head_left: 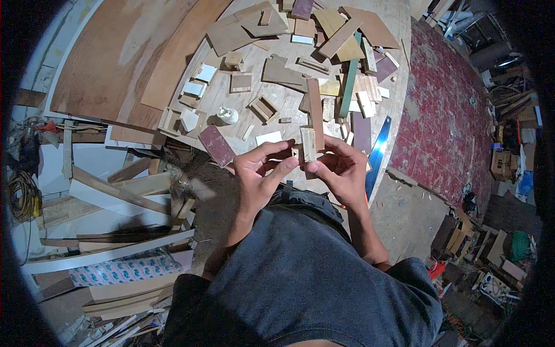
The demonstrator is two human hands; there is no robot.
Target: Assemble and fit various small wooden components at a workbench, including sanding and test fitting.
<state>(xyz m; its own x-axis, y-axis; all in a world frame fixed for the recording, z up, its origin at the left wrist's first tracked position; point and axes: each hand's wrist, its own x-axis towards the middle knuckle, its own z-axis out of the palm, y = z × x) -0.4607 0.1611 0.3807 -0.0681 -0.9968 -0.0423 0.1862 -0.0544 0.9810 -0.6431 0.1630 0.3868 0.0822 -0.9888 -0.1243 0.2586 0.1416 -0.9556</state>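
Observation:
Both my hands are raised over the near edge of the worktable [225, 136], close together. My right hand [342, 168] pinches a pale wood block [308, 144] with a rough, streaked face, held roughly upright. Between the thumb and fingers of my left hand [260, 168] is a small light wood piece [295, 153], mostly covered by the fingertips. The two pieces are side by side; whether they touch, I cannot tell. Just beyond my hands lies a long reddish-brown wood strip [315, 107]. A small white rectangular piece [269, 138] rests beside my left fingers.
A small open wooden box [264, 108] and a white bottle [228, 115] stand on the table. A handsaw [379, 151] lies along its right edge. Plywood offcuts [248, 26] and a green strip [348, 87] crowd the far side. Stacked boards [115, 185] fill the left.

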